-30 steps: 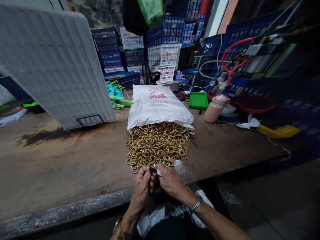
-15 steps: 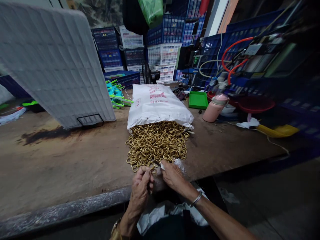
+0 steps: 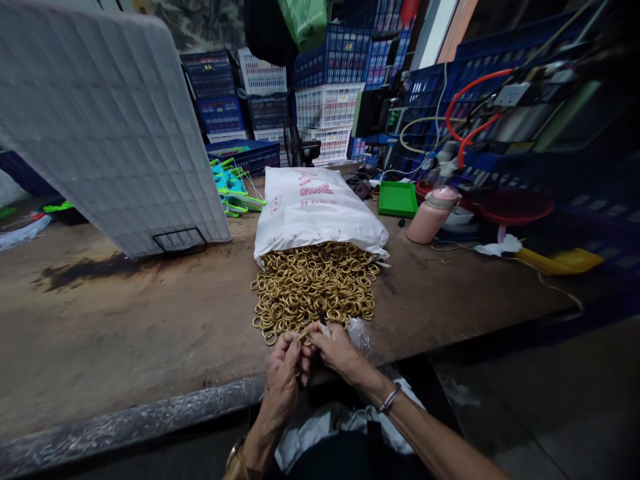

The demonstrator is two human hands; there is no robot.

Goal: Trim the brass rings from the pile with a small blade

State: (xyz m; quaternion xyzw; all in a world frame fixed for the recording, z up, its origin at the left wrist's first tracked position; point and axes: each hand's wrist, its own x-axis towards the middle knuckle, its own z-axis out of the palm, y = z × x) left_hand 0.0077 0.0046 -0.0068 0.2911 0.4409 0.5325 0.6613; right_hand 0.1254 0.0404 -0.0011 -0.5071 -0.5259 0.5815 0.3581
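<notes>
- Head view, moved since the earlier frame: right hand, brought in against the left hand; its slim dark-tipped tool, tip swung from sideways to upward.
- Left hand: thumb and fingers pinched on one gold-coloured ring, held just in front of the pile.
- Right hand: curled around the pale part of the tool, fingertips meeting the ring's near side; whether they grip it, cannot tell.
- Ring, handling (judged): light, stiff, unlikely to break; smooth, so perhaps slippery. Best hold: opposite faces of the rim, thumb against forefinger.
- Stock: loose pile of rings, at the mouth of a white printed sack, on the tabletop.
</notes>
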